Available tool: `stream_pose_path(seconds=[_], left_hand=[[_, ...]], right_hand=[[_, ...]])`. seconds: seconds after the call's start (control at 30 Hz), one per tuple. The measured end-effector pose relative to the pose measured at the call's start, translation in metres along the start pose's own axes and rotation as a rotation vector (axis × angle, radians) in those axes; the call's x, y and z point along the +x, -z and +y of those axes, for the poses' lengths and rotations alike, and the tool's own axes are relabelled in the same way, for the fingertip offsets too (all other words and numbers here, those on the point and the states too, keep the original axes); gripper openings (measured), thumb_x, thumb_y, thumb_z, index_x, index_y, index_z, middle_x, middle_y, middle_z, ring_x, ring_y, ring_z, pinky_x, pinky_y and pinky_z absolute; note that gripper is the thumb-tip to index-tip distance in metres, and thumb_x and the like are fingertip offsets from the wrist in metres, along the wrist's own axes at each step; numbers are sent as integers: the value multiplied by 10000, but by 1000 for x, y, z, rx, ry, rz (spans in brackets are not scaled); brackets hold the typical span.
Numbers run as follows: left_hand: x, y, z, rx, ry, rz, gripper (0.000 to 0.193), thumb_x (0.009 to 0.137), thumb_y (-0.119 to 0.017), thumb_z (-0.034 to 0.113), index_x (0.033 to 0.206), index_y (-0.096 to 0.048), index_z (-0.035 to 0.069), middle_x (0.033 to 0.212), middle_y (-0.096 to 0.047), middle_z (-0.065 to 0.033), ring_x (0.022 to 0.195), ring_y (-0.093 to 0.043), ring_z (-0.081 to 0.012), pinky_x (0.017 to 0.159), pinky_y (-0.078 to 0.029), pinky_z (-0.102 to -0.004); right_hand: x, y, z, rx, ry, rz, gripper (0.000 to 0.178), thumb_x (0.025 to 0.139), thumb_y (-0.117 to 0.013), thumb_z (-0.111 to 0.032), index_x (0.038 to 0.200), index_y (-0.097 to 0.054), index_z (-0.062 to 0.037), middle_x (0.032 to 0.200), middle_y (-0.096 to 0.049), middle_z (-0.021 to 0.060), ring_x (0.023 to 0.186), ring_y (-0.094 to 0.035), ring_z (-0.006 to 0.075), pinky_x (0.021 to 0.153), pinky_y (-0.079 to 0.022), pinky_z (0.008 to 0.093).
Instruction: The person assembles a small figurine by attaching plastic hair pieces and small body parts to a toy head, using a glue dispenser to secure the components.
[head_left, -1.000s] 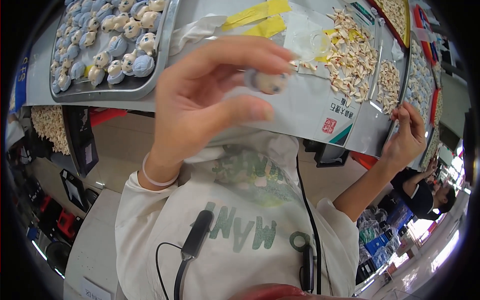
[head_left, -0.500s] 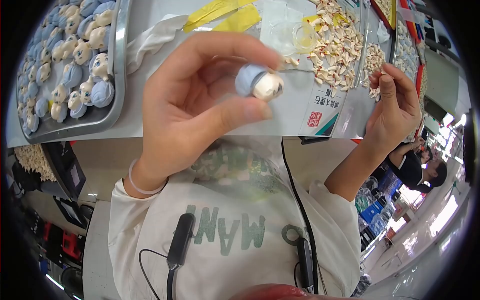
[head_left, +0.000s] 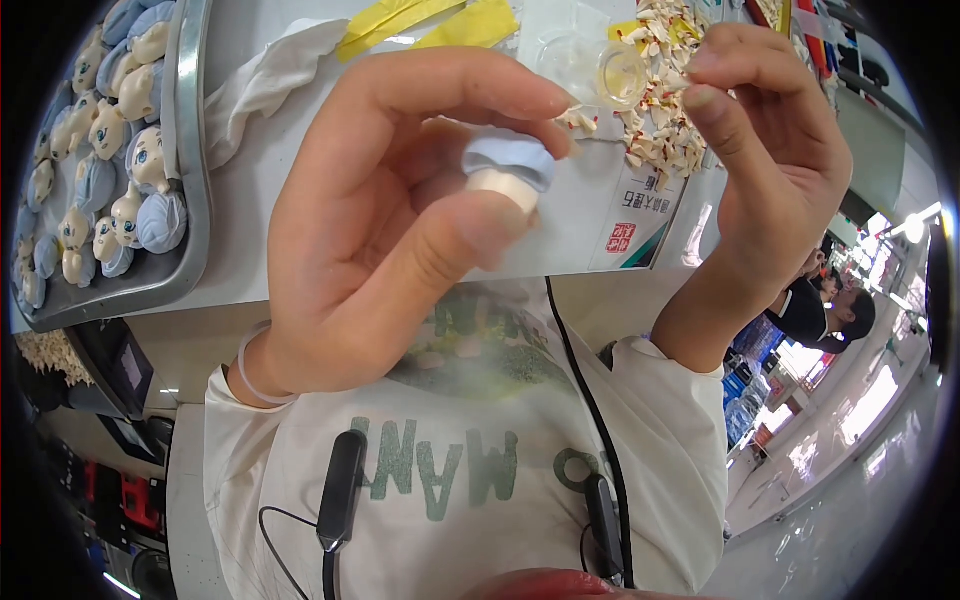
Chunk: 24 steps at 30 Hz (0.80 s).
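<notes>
My left hand (head_left: 345, 210) is raised over the table's near edge, its thumb and fingers closed round a small doll head (head_left: 507, 163). That head has a pale blue cap of hair and a cream face, now mostly turned away behind my thumb. To the right, my right hand (head_left: 785, 150) hangs over the loose parts with thumb and forefinger pinched. A small cream-coloured piece (head_left: 682, 83) shows between those fingertips, its shape hard to make out. Beneath it lies a heap of small cream pieces with red marks (head_left: 655, 140).
At the left a metal tray (head_left: 195, 215) holds several blue-haired doll heads (head_left: 148, 160). Near it lie a white cloth (head_left: 265, 85) and yellow strips (head_left: 400, 22). A clear round cup (head_left: 622, 75) stands beside the heap. Further right, another person (head_left: 815, 315) sits.
The doll head has turned in my left hand, so its face no longer shows. My right hand has moved left and closer to it, still pinched. The view has shifted slightly.
</notes>
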<state>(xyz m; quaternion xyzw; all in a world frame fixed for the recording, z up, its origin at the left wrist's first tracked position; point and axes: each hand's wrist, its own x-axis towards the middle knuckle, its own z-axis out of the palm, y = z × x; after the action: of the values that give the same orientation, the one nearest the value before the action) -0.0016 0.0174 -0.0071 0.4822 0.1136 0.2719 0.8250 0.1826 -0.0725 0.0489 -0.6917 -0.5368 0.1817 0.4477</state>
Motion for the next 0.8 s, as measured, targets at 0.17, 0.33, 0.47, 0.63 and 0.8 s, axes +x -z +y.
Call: stream_pose_path(seconds=[0.17, 0.33, 0.47, 0.63, 0.8], left_hand=[[-2, -5, -3, -106, 27, 34, 326, 823, -536, 252, 988, -462, -18, 943, -538, -194, 689, -519, -135, 556, -422, -194], [5, 7, -11, 52, -169, -73, 338, 795, -574, 243, 970, -473, -27, 953, -542, -215, 708, -541, -164, 579, -441, -213], [2, 4, -8, 60, -206, -81, 340, 774, -601, 219, 968, -476, -32, 963, -541, -228, 735, -562, -192, 600, -459, -227], [1, -3, -6, -77, -48, 35, 334, 744, -629, 152, 981, -480, -30, 970, -540, -227, 752, -576, -215, 614, -480, -229], [-2, 1, -1, -93, -44, -25, 399, 703, -670, 182, 991, -497, -32, 1013, -533, -228, 792, -582, -205, 626, -482, -228]], right_hand=[[4, -3, 1, -19, -71, -119, 131, 678, -615, 49, 797, -561, 47, 842, -525, 76, 756, -469, 118, 697, -347, 204], [5, -4, 2, -54, -123, -107, 125, 667, -626, 49, 777, -567, 48, 807, -528, 68, 702, -455, 103, 639, -340, 194], [7, -6, 0, -97, -56, -112, 123, 664, -627, 57, 773, -572, 49, 789, -530, 67, 696, -457, 103, 625, -341, 194], [7, -8, -1, -145, -42, -96, 136, 654, -619, 71, 781, -576, 49, 795, -530, 72, 714, -461, 113, 637, -335, 195], [16, -18, -21, -394, -151, 16, 84, 599, -653, 3, 653, -588, 5, 653, -546, 71, 611, -498, 143, 581, -370, 227]])
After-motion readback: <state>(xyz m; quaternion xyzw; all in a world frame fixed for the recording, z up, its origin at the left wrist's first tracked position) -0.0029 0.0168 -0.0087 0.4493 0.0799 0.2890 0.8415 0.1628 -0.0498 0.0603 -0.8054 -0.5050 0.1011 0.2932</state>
